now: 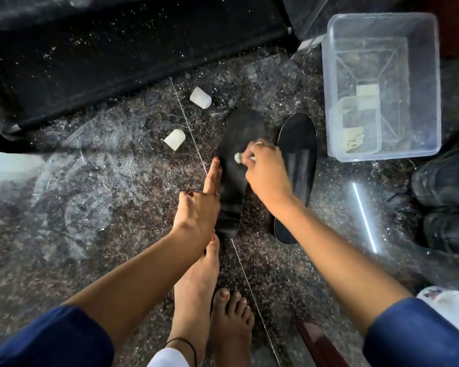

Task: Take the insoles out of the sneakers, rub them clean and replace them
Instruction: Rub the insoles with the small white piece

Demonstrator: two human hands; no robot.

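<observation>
Two black insoles lie side by side on the dark speckled floor. My right hand point(266, 172) is closed on a small white eraser-like piece point(238, 157) and presses it onto the left insole point(237, 144). My left hand point(200, 205) rests at that insole's left edge, index finger stretched along it, the other fingers curled. The right insole point(302, 149) lies partly under my right forearm. A pair of black sneakers point(445, 197) stands at the right edge.
A clear plastic box point(382, 30) holding white pieces stands at upper right. Two white chunks point(200, 97) point(175, 139) lie on the floor to the left. A black mat point(117, 49) fills the top left. My bare feet point(212, 300) are below the insoles.
</observation>
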